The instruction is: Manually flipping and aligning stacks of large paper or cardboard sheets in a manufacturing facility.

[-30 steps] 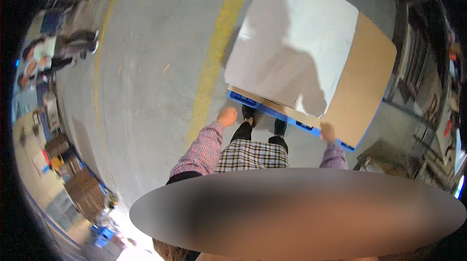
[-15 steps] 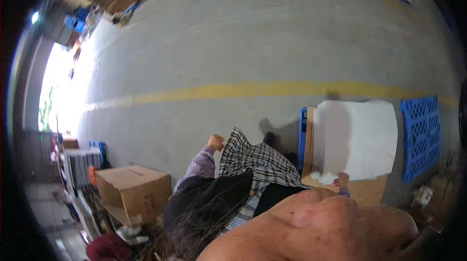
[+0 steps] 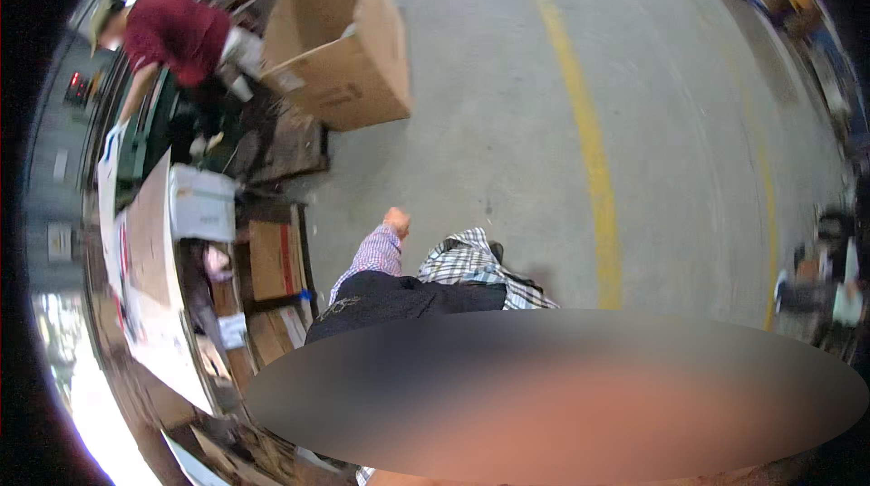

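Floor [image 3: 480,151] shows below the left hand [image 3: 396,221], which is too blurry to tell how wide its grip is or what it holds, and a big box [image 3: 367,78] stands ahead.

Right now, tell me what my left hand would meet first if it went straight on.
Nothing standing, it seems: from your left hand, the line runs over the grey floor toward the yellow stripe, passing right of the open cardboard box. Depth is unclear.

Floor [image 3: 480,160] lies open right of the left hand [image 3: 396,221]; a carton [image 3: 362,78] blocks ahead-left
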